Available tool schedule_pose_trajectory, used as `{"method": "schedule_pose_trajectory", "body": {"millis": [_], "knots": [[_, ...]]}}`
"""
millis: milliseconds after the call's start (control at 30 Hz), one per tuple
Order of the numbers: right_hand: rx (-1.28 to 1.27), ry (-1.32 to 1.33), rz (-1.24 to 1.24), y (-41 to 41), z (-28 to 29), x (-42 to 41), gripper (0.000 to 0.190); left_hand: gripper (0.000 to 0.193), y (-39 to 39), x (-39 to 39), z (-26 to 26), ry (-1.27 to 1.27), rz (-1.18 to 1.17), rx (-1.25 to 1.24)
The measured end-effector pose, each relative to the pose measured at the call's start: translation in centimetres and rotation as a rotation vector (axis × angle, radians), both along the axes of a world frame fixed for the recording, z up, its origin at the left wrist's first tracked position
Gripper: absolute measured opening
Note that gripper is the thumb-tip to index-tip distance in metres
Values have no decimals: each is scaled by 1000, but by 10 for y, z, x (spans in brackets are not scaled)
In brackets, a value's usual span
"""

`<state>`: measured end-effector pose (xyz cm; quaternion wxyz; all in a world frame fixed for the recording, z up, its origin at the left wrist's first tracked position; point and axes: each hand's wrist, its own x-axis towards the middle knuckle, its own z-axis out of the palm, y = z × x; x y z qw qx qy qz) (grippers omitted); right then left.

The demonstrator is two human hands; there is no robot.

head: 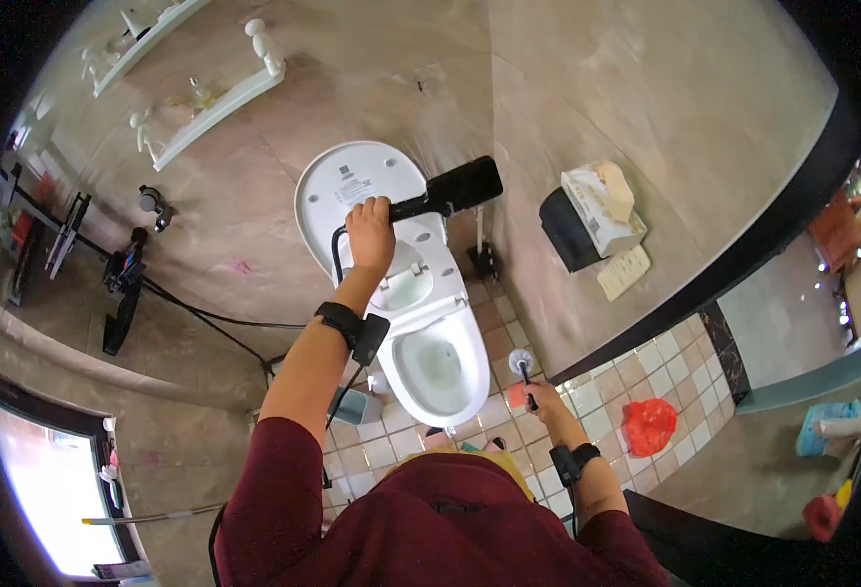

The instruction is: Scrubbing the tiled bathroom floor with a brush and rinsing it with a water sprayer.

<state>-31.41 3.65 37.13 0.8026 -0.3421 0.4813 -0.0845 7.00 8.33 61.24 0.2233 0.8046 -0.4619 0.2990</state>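
Note:
My left hand (370,233) grips the handle of a black hand shower (467,186), whose flat head points to the right above the raised toilet lid. Its black hose (338,253) hangs down behind my wrist. In my right hand (542,402) is a toilet brush (521,360) with a dark handle and a white round head, held to the right of the bowl and apart from it. The white toilet (479,367) stands in front of me with lid (328,176) and seat up. A little water shows inside the bowl.
A black holder (570,231) with a tissue pack (598,213) is on the right wall. A red plastic bag (649,427) lies on the tiled floor (595,425). Left of the toilet stands a grey bin (357,406). White shelves (218,115) and a black shower fixture (124,271) are on the left.

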Motion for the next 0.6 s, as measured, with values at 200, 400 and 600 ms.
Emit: {"method": "schedule_pose_trajectory", "body": {"millis": [200,400,600], "knots": [[-28,-25,6,6,11,18,7,14,-2,26,18,-15,-3,-32],[-27,-8,72,0,-6,10,6,13,5,29,-12,-14,-57,205],[3,0,73,-3,-16,2,10,12,6,36,-9,-49,-56,195]]}}
